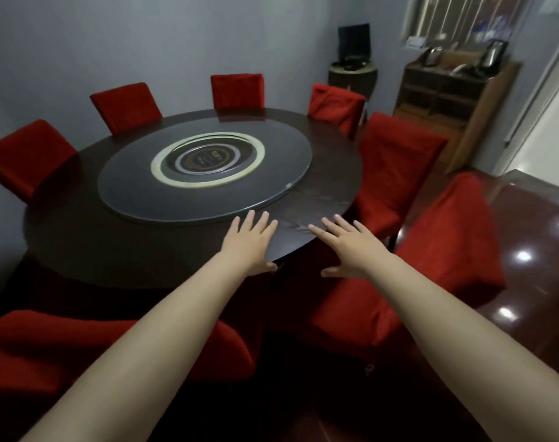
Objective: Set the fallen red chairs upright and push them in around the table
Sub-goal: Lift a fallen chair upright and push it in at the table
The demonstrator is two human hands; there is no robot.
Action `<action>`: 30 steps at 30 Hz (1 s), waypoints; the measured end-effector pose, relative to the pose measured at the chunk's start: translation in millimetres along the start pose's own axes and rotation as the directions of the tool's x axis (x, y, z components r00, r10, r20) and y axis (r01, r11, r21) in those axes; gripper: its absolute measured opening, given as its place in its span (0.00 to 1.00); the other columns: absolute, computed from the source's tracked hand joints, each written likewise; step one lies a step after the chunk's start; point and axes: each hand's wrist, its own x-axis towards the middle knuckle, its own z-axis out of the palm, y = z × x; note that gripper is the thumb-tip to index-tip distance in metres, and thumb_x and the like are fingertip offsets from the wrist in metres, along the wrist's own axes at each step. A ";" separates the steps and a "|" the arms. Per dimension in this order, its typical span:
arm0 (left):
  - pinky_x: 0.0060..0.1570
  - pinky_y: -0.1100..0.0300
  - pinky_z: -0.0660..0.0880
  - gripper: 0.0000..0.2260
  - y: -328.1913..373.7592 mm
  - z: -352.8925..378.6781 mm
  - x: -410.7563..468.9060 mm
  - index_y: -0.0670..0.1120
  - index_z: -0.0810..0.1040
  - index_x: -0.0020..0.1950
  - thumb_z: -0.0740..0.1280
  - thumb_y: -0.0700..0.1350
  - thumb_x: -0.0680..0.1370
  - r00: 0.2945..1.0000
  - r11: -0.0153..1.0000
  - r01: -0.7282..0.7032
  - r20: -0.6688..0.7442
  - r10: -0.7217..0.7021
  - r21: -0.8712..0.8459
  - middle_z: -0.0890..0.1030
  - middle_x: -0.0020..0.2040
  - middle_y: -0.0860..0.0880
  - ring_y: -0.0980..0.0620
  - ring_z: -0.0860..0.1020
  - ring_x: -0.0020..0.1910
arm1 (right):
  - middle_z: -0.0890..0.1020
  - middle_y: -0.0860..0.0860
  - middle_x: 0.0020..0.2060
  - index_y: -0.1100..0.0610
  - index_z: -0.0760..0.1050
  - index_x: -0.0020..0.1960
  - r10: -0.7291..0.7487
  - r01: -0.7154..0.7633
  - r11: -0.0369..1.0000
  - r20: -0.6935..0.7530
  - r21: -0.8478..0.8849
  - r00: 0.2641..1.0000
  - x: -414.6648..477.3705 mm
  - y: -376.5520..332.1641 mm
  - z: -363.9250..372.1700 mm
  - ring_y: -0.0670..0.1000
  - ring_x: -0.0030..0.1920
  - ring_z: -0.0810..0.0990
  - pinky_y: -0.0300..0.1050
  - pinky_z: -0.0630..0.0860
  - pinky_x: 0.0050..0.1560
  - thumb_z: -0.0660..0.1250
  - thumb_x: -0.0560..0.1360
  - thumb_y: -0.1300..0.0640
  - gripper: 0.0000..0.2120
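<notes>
Both hands — left hand (251, 242) and right hand (348, 247) — reach out flat, fingers spread, gripping nothing, over the round worktop (80, 218) ringed by upright red chairs (396, 173).

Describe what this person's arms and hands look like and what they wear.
Both forearms are bare, with no sleeves in view. The left hand and right hand wear no gloves; no rings, watch or bracelet show. The nails look short and unpainted.
</notes>
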 end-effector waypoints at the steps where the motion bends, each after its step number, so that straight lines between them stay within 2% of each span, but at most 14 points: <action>1: 0.75 0.45 0.42 0.45 20.8 -4.3 11.8 0.49 0.39 0.79 0.64 0.64 0.75 1.000 1.000 -0.004 -0.004 0.004 0.003 0.38 0.79 0.48 0.43 0.38 0.78 | 0.47 0.50 0.79 0.43 0.40 0.78 0.018 -0.018 1.000 0.002 -0.010 1.000 -4.3 25.4 0.0 0.54 0.78 0.44 0.56 0.48 0.75 0.68 0.71 0.36 0.48; 6: 0.75 0.43 0.39 0.47 76.3 -10.4 64.5 0.48 0.36 0.79 0.63 0.65 0.75 0.999 0.997 -0.044 0.023 0.043 0.058 0.34 0.78 0.47 0.41 0.34 0.76 | 0.45 0.50 0.79 0.44 0.38 0.78 0.054 -0.048 0.993 0.058 -0.109 0.997 -7.2 110.0 2.4 0.54 0.78 0.42 0.57 0.46 0.75 0.68 0.72 0.38 0.48; 10: 0.74 0.42 0.39 0.44 99.0 -18.3 108.6 0.47 0.36 0.79 0.63 0.62 0.77 0.998 0.995 -0.057 0.017 0.056 0.076 0.34 0.78 0.46 0.41 0.34 0.76 | 0.46 0.50 0.79 0.43 0.39 0.78 0.082 -0.074 0.983 0.039 -0.170 0.996 4.3 161.2 8.3 0.54 0.78 0.42 0.57 0.46 0.75 0.67 0.72 0.37 0.47; 17: 0.74 0.41 0.39 0.42 153.4 -48.8 172.0 0.47 0.38 0.79 0.63 0.60 0.78 0.998 0.992 -0.058 -0.008 0.059 0.108 0.35 0.79 0.46 0.41 0.35 0.76 | 0.45 0.50 0.79 0.43 0.38 0.78 0.137 -0.130 0.975 0.025 -0.180 0.990 20.1 257.7 12.3 0.54 0.78 0.41 0.57 0.45 0.75 0.64 0.72 0.34 0.46; 20: 0.74 0.41 0.39 0.42 183.2 -54.1 198.9 0.47 0.39 0.79 0.63 0.60 0.78 0.999 0.993 -0.046 0.002 0.046 0.113 0.36 0.79 0.46 0.40 0.35 0.76 | 0.45 0.49 0.79 0.43 0.38 0.78 0.135 -0.123 0.978 0.062 -0.171 0.989 33.8 304.2 16.8 0.54 0.78 0.41 0.57 0.44 0.75 0.62 0.73 0.32 0.46; 22: 0.74 0.41 0.38 0.42 203.2 -54.0 216.3 0.47 0.39 0.79 0.63 0.59 0.78 1.000 0.994 -0.016 0.007 0.015 0.112 0.35 0.79 0.46 0.40 0.35 0.76 | 0.45 0.49 0.79 0.43 0.38 0.78 0.105 -0.086 0.979 0.095 -0.184 0.990 45.7 334.1 24.5 0.54 0.78 0.42 0.57 0.44 0.75 0.61 0.73 0.32 0.44; 25: 0.74 0.42 0.39 0.41 237.5 -48.2 236.9 0.47 0.39 0.79 0.63 0.59 0.78 0.994 0.993 0.105 0.032 -0.107 0.045 0.36 0.79 0.46 0.40 0.35 0.76 | 0.47 0.49 0.79 0.43 0.40 0.78 0.007 0.019 0.984 0.144 -0.178 0.990 64.4 378.7 35.0 0.54 0.78 0.43 0.57 0.43 0.75 0.58 0.75 0.32 0.41; 30: 0.74 0.44 0.40 0.40 301.7 -38.2 254.5 0.48 0.40 0.79 0.62 0.59 0.79 0.946 0.951 0.306 0.126 -0.300 -0.034 0.36 0.79 0.46 0.39 0.36 0.76 | 0.47 0.49 0.79 0.42 0.42 0.78 -0.158 0.199 0.963 0.215 -0.185 0.964 77.9 447.8 52.6 0.53 0.78 0.42 0.57 0.42 0.75 0.53 0.77 0.32 0.37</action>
